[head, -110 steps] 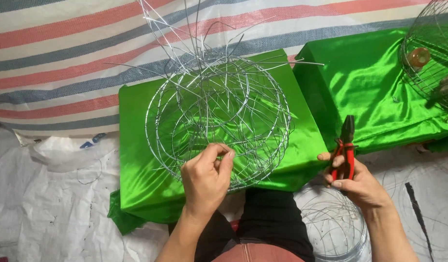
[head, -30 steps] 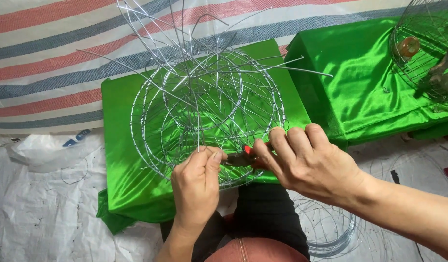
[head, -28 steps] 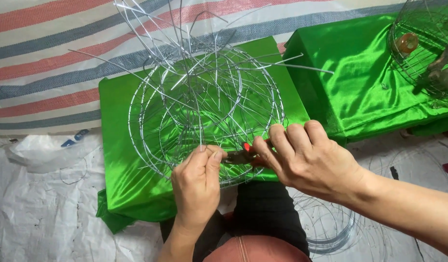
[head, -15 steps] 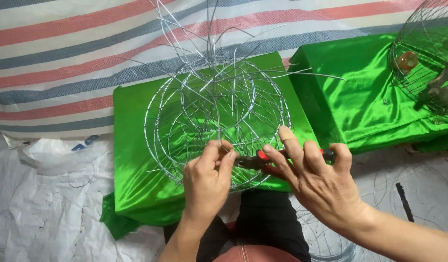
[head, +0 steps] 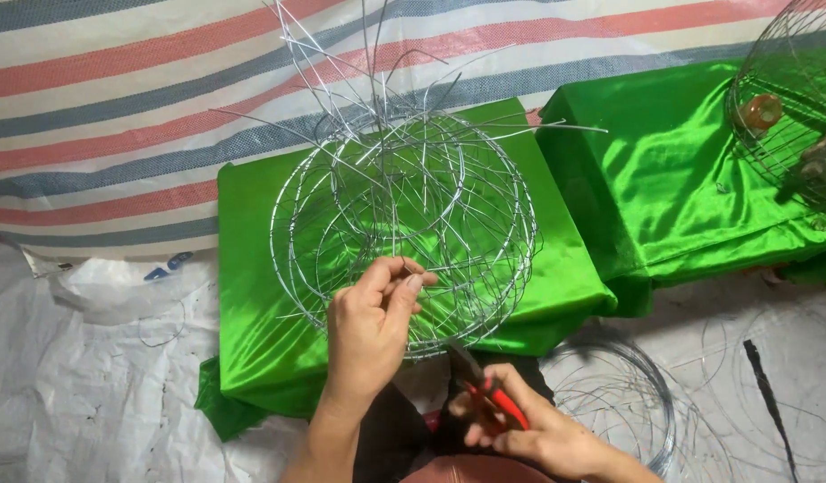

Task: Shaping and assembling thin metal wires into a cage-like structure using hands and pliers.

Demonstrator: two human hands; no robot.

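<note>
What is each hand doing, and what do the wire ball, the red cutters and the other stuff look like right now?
Left hand: pinching a strand of the wire ball.
Right hand: holding the pliers, low, off the ball.
Wire ball: unfinished, loose ends sticking up.
Pliers: red-handled, gripped.
Green cloth: draped under the ball.
Wire coil: lying on the floor.

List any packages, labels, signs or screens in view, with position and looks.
Plastic bag: crumpled on the floor sheet, left of the green cloth; clear-white with small blue marks, too blurred to tell more.
No labels, signs or screens show elsewhere.
</note>
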